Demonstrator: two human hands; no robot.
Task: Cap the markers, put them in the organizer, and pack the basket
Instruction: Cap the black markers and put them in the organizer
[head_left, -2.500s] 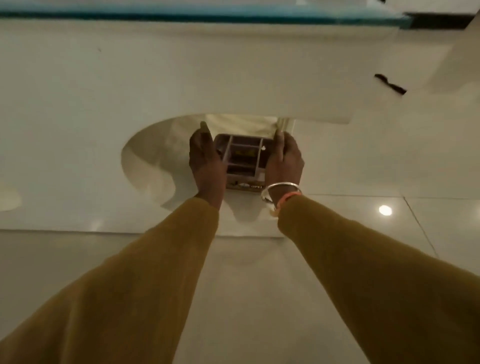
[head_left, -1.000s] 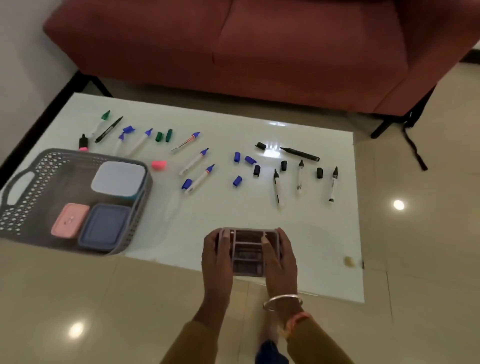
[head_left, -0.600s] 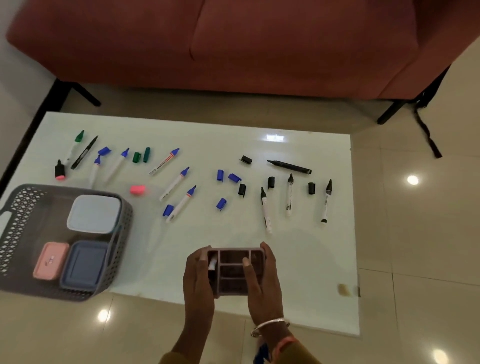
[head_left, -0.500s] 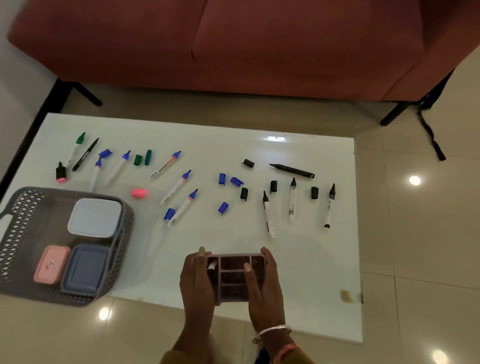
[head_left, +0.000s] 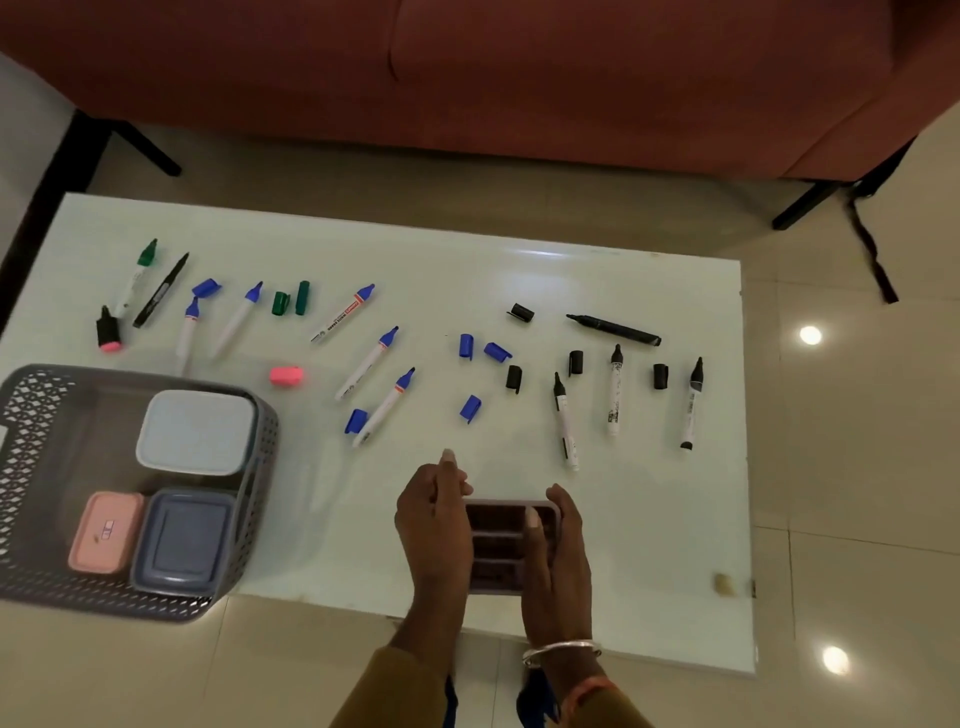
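My right hand (head_left: 558, 558) grips the organizer (head_left: 501, 545) at the tabletop's (head_left: 649, 519) near edge, long axis running near to far. My left hand (head_left: 434, 525) is loosely curled beside it, holding nothing I can see. The basket (head_left: 254, 499) with three lidded boxes sits over the near left corner. Farther out, three black markers (head_left: 615, 389) point their tips at the far edge.

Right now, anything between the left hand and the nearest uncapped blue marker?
Nothing visible. The left hand is lifted off the organizer, and only bare table lies between it and the blue marker. A loose blue cap sits beside the marker's tail, off the path.
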